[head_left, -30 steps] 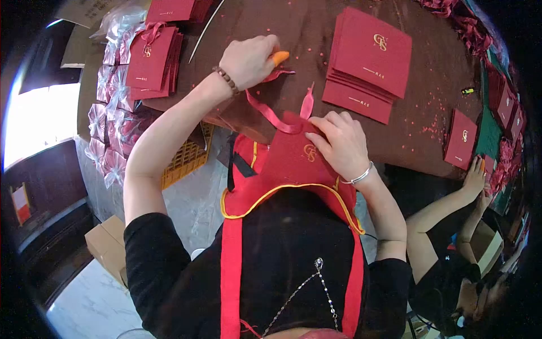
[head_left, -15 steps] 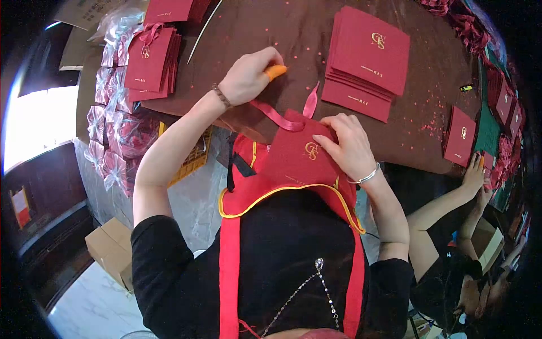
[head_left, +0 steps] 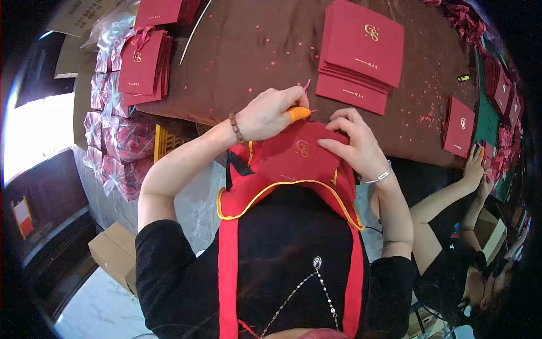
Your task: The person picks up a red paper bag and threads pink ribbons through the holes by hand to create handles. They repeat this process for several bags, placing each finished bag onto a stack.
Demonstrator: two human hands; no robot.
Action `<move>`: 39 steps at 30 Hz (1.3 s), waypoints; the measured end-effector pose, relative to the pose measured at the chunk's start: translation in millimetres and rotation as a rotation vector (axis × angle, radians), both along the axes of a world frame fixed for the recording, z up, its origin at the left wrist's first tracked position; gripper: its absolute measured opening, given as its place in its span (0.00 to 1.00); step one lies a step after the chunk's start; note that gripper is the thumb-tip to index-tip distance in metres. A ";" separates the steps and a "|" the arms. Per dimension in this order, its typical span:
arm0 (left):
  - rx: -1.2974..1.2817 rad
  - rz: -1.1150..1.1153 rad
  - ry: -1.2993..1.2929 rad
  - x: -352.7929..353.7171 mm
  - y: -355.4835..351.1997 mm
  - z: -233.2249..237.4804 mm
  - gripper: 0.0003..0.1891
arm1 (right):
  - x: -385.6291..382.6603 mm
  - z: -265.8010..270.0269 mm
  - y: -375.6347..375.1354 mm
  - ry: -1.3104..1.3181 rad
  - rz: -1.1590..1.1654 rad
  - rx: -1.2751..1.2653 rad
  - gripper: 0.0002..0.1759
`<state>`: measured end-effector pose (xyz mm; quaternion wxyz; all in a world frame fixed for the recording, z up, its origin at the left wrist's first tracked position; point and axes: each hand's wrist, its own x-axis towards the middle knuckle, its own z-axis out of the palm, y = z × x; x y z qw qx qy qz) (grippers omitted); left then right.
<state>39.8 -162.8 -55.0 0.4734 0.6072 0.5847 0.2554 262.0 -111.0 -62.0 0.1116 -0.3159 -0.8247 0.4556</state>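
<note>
Head view: I see both hands working at the top edge of a red bag [head_left: 296,155].

My left hand [head_left: 271,113], an orange finger cot [head_left: 298,114] on one finger, is clenched on a pink ribbon [head_left: 306,85] at the bag's top edge, the tip poking out above the knuckles. My right hand [head_left: 353,144] grasps the bag's upper right corner, fingers spread over its face. The bag lies at the near edge of the counter [head_left: 254,51], against the apron. A stack of matching bags [head_left: 361,51] sits beyond it.
</note>
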 end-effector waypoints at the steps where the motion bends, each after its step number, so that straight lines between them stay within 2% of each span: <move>1: 0.030 -0.024 -0.002 0.0 -0.1 -1.8 0.05 | 2.9 0.7 -1.0 -0.015 -0.014 -0.079 0.16; 3: 0.064 -0.044 0.022 -0.2 0.7 -7.7 0.05 | 8.2 -1.2 -4.8 -0.031 0.010 -0.056 0.16; 7: -0.008 -0.012 0.013 1.3 3.3 -8.1 0.07 | 10.6 1.2 -21.3 0.013 -0.096 0.042 0.15; 9: 0.059 -0.006 0.026 2.3 2.7 -14.5 0.07 | 7.5 5.9 -26.4 0.032 -0.171 0.046 0.15; 16: 0.080 -0.044 0.118 7.8 0.8 -14.6 0.06 | 13.7 -12.8 -20.2 -0.005 -0.171 -0.178 0.12; 19: 0.123 0.063 0.058 13.1 -0.7 -6.3 0.05 | 17.4 -19.8 -14.4 -0.036 -0.133 -0.221 0.12; 20: 0.121 0.059 0.057 14.4 -3.5 -4.6 0.05 | 17.7 -18.2 -13.0 -0.073 -0.154 -0.319 0.12; 21: 0.261 0.087 0.147 15.1 -6.1 -3.5 0.04 | 18.4 -17.7 -12.2 -0.109 -0.176 -0.417 0.12; 22: 0.403 0.113 0.236 16.5 -8.4 -2.3 0.04 | 19.9 -24.5 -14.0 -0.037 -0.174 -0.372 0.13; 23: 0.424 0.133 0.192 19.4 -11.8 -0.7 0.05 | 19.8 -25.1 -14.0 -0.037 -0.181 -0.374 0.13; 25: 0.346 0.115 0.196 25.1 -21.1 0.5 0.07 | 18.9 -25.5 -12.7 -0.012 -0.204 -0.468 0.16; 26: 0.364 0.067 0.191 27.7 -23.7 1.0 0.08 | 19.2 -24.8 -11.5 -0.025 -0.189 -0.433 0.15; 32: 0.364 0.001 0.278 42.8 -32.7 -12.6 0.06 | 17.9 -20.8 -12.2 -0.043 -0.211 -0.491 0.15; 39: 0.412 -0.024 0.363 51.2 -30.9 -10.8 0.05 | 15.1 -16.7 -17.9 0.032 -0.210 -0.418 0.14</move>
